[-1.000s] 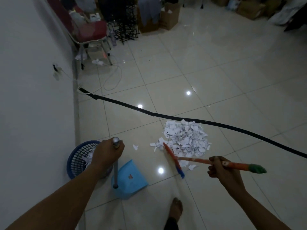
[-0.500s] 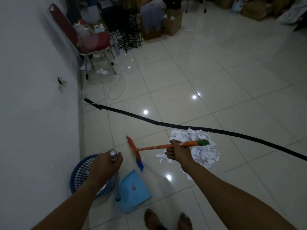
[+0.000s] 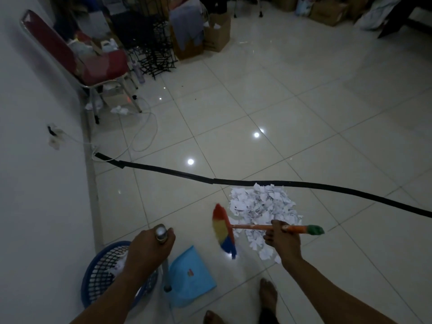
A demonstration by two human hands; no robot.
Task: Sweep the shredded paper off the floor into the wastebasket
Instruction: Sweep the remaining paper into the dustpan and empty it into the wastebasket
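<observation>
Shredded white paper heap (image 3: 263,210) just beyond right hand (image 3: 281,239), fingers clamped on orange broom handle (image 3: 259,227); light-blue plastic dustpan (image 3: 190,275) leftward, left-hand (image 3: 149,247) fingers clamped on its pole.

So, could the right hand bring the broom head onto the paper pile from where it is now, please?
Probably yes. The right hand grips the broom handle, its head is right beside the paper pile, and nothing lies between them; the black cable runs along the pile's far side.
</observation>
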